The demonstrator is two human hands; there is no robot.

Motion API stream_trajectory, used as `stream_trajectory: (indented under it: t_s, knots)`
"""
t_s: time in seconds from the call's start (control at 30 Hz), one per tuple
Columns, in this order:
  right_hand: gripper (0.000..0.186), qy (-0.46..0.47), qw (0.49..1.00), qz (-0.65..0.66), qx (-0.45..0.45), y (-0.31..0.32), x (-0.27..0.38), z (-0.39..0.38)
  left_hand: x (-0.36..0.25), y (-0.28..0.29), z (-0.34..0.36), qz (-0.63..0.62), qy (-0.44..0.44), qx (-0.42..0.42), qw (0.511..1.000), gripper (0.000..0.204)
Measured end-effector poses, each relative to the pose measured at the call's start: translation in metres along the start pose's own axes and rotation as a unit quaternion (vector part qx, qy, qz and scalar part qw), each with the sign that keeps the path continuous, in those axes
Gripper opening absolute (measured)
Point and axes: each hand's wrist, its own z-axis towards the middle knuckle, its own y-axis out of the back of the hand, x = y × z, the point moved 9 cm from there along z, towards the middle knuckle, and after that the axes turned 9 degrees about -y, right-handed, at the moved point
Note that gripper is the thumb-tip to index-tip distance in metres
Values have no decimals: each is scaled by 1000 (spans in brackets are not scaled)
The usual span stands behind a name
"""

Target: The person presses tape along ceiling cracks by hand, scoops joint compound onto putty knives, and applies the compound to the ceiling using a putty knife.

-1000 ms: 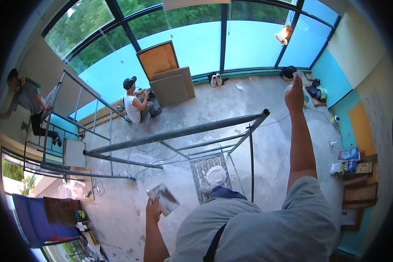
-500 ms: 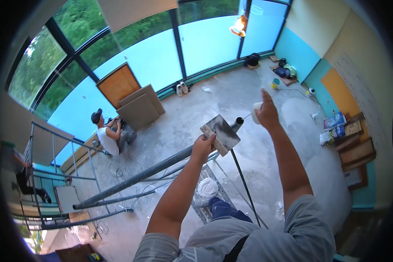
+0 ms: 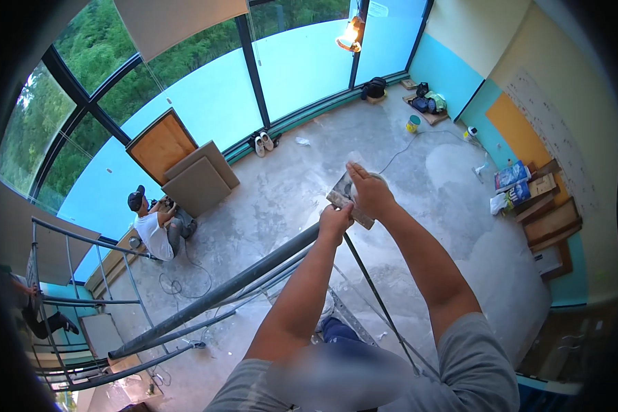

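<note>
My left hand (image 3: 336,221) is closed on the edge of a flat grey rectangular plate (image 3: 338,190) with a pale, crusted strip along its near side. Over the plate's right half lies my right hand (image 3: 373,196), its fingers stretched together toward the far left. A pale round thing (image 3: 383,178) shows at the back of that hand, mostly hidden; its kind is unclear. Both arms reach forward, with the hands close together beyond the upper end of a thick grey metal pipe (image 3: 254,271).
Metal scaffold rails (image 3: 123,300) rise at the left. A person (image 3: 159,223) in a cap sits on the floor beside leaning boards (image 3: 198,180). A lit lamp (image 3: 349,36) hangs by the windows. Bags and boards (image 3: 522,185) lie along the right wall; a bucket (image 3: 413,123) stands farther back.
My right hand has moved left and down from beside the plate to over it, covering much of its face. The plate has tilted. The whole view has shifted slightly.
</note>
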Motion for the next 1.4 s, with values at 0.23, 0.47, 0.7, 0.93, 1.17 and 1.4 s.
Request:
stream_trajectory:
  t_s: [0.23,0.47,0.7,0.93,1.17,1.4]
  knots:
    - [78,-17,996,-9,83,-16,20,6,-33,46,-16,390,-183,-70,900,57]
    - [85,-50,998,-11,32,-5,11,3,-55,91,-75,737,-127,10,664,56]
    - [88,-56,995,57,-60,16,-10,15,-54,112,-76,700,-126,40,701,43]
    - [89,-118,991,51,-43,28,-51,36,-64,132,-77,645,-108,50,755,38]
    - [82,-93,969,85,-213,37,-80,75,-55,257,-122,669,-72,-62,737,52]
    - [64,19,927,40,-373,193,-103,162,-74,333,-239,645,-72,-211,731,49]
